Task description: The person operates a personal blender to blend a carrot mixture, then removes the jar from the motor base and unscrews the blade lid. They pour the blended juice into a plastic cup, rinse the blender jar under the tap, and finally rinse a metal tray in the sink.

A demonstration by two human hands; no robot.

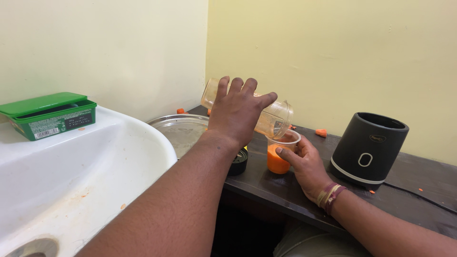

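The small clear cup (281, 154) stands on the dark shelf (285, 190), and it is a little over half full of orange juice. Right above it is the clear blender jar (273, 116), tipped over on its side so its open mouth sits just over the rim of the cup. The jar looks almost empty now, with only a thin orange film on its wall, so the pouring seems nearly done. I cannot see any juice falling at this moment.

The left hand (238, 112) is wrapped over the top of the jar, fingers spread, holding it tilted. The right hand (307, 166) grips the cup from the side, thumb and fingers touching it, keeping it steady on the shelf.

Just beside the cup, partly hidden by the left arm, sits a small black round part (238, 164). To the right stands the black blender base (366, 147), apart from the cup, with no jar on it. A round steel plate (183, 128) lies behind the left arm. Little orange bits (321, 133) lie on the shelf by the wall. On the left is a white sink (71, 166), with a green box (50, 115) on its edge
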